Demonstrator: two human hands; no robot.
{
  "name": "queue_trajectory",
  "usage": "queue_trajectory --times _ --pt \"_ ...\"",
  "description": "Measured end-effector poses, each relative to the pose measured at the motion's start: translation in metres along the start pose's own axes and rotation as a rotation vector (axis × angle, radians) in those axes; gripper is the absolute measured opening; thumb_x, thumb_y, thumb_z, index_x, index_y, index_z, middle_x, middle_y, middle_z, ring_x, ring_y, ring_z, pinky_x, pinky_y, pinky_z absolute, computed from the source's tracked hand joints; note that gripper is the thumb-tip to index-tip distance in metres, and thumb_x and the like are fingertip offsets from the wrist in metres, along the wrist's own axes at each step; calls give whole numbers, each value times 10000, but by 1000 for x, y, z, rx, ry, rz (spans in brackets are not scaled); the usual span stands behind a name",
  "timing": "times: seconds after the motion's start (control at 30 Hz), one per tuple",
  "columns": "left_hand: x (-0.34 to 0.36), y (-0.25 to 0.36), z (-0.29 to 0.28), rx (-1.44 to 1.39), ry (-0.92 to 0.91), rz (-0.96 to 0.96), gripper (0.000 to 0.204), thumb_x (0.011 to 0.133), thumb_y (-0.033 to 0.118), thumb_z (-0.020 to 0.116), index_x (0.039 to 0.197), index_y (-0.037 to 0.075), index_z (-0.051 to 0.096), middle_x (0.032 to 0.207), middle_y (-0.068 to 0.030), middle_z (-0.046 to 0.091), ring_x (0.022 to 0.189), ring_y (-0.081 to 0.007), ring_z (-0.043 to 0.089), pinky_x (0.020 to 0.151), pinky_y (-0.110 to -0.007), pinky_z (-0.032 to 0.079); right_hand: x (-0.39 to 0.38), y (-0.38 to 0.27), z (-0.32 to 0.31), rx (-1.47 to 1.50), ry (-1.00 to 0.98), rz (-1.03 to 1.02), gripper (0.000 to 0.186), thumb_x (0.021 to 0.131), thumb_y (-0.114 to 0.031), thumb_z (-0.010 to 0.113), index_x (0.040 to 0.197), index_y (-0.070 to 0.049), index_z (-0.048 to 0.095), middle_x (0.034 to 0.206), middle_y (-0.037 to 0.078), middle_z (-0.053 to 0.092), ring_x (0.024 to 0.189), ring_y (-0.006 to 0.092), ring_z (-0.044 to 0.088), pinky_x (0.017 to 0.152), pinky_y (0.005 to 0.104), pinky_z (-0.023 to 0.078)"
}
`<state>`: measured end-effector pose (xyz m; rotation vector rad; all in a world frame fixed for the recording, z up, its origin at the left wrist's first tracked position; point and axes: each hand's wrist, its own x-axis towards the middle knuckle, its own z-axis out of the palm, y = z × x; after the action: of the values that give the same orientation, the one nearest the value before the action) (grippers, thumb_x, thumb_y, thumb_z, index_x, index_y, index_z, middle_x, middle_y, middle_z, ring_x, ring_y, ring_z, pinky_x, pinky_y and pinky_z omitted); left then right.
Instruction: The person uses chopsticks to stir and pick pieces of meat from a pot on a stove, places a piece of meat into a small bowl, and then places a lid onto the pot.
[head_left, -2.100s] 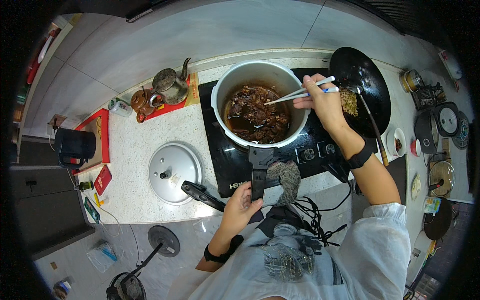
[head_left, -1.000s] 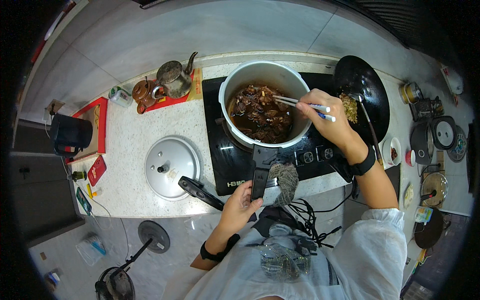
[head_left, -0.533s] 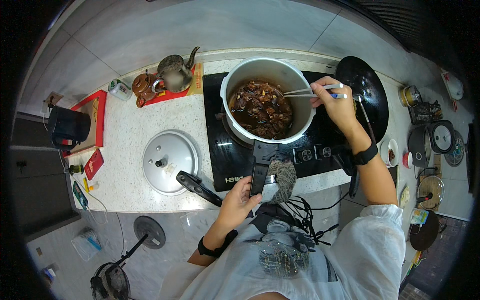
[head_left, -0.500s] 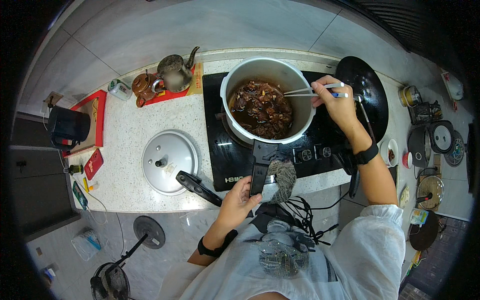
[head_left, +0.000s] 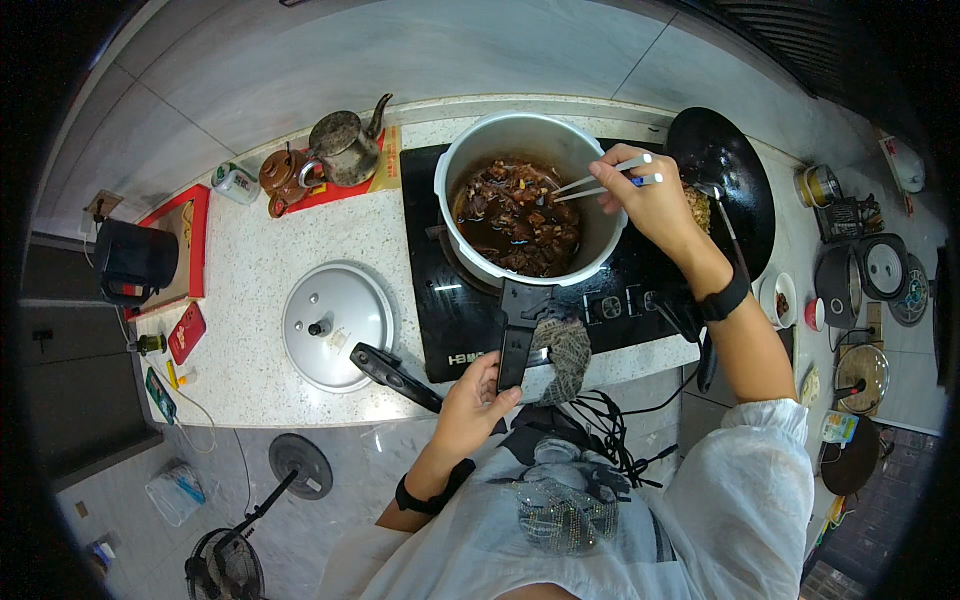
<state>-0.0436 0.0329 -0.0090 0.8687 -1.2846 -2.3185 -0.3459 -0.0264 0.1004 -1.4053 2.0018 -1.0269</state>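
Note:
A silver pressure cooker pot (head_left: 593, 150) stands on the black glass stove (head_left: 425, 240), with dark brown chunks of meat (head_left: 525, 222) in sauce inside it. My left hand (head_left: 468, 405) is closed around the pot's long black handle (head_left: 517, 348) at the near side. Over the pot's right rim, my right hand (head_left: 640, 198) holds a pair of white chopsticks (head_left: 580, 188). Their tips point down and left, at the right part of the meat; whether they touch it is hard to tell. The cooker's lid (head_left: 345, 300), with its own black handle, lies on the counter to the left.
Right of the pot sits a black wok (head_left: 728, 160) with yellowish food (head_left: 697, 207) and a ladle (head_left: 733, 238). A grey mesh cloth (head_left: 566, 365) hangs by the pot handle. A metal kettle (head_left: 343, 148) and brown teapot (head_left: 283, 178) stand at the back left. A white bowl (head_left: 777, 298) is at right.
My right hand and the chopsticks have moved left, further over the pot, uncovering the food in the wok. My left hand keeps its hold on the pot handle.

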Motion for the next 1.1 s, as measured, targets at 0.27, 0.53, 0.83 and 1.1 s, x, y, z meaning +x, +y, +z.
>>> queue_trajectory --times 0.27,0.53,0.83,1.1 --pt "0 0 0 8 6 3 503 857 2 601 1293 -43 354 1056 -103 580 912 -121 566 783 -248 480 10 -5 16 -192 -1 -167 226 878 -179 604 802 34 597 624 114 607 551 171 629 499 268 484" --pt "-1 0 0 20 11 -1 510 855 5 603 1294 -48 349 1047 -105 581 895 -120 565 776 -247 481 19 -11 35 -424 3 -329 193 861 -154 610 803 30 602 653 179 599 569 292 608 539 345 470" --pt "0 -5 -1 1 7 34 507 853 20 611 1287 -43 357 1027 -92 588 869 -112 563 749 -236 470 20 -8 37 -448 -4 -347 188 847 -152 616 789 25 594 673 200 587 612 370 574 557 371 459" --pt "-1 -3 -3 41 -7 -28 503 853 -20 592 1301 -23 363 1055 -74 584 959 -111 545 843 -248 438 20 12 35 -77 33 13 223 879 -187 586 777 9 561 612 167 576 550 263 606 535 355 464"
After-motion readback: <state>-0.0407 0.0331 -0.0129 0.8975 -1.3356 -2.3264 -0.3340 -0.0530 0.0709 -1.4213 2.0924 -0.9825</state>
